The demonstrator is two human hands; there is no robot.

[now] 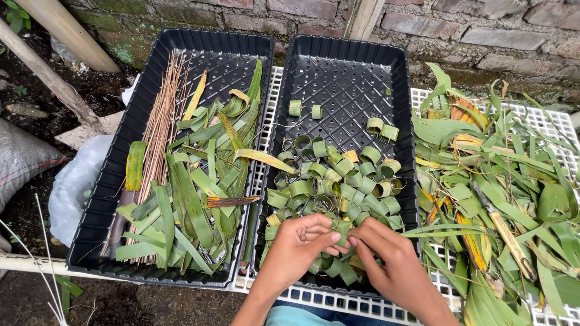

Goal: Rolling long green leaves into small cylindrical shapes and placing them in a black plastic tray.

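My left hand (296,244) and right hand (386,259) pinch one leaf ring (342,228).
Near tray (411,199) edge; loose pinching could let it uncurl.

You're working in soft, even daylight, bright and overcast, so shadows are staying faint. Only a weak sheen is showing on the black trays (338,60), no harsh glare. Everything is reading sharp, your hands (338,247) included. The wide lens is bending the edges slightly, and the corners are darkening.
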